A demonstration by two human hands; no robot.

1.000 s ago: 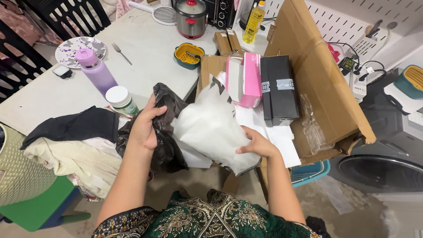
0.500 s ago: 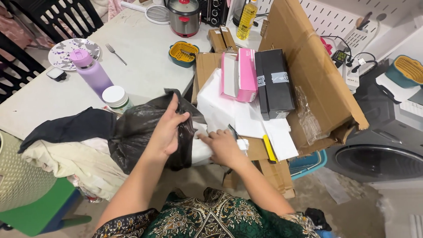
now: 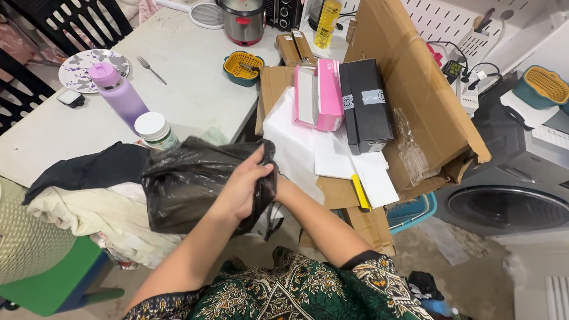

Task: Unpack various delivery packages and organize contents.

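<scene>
Two hands are seen at a black plastic bag [image 3: 189,189], which is held up in front of the person, above a pile of light and dark clothes [image 3: 89,204] at the edge of the tabletop [image 3: 195,83]. The left hand [image 3: 246,189] is closed over the bunched right edge of the bag, with the fingers curled around the plastic. The right hand cannot be seen; only its forearm is shown, and it goes behind the bag, so it cannot be told whether this hand is spread or closed.

Just beside the bag, on the right, an opened cardboard box [image 3: 415,101] is lying with its flaps spread. White paper sheets [image 3: 308,148], a pink box [image 3: 326,95] and a black box [image 3: 367,104] are resting on it. On the tabletop, near the upper edge of the bag, a jar with a white lid [image 3: 153,127] and a purple bottle [image 3: 118,95] are standing. A washing machine [image 3: 515,195] is placed at the far right.
</scene>
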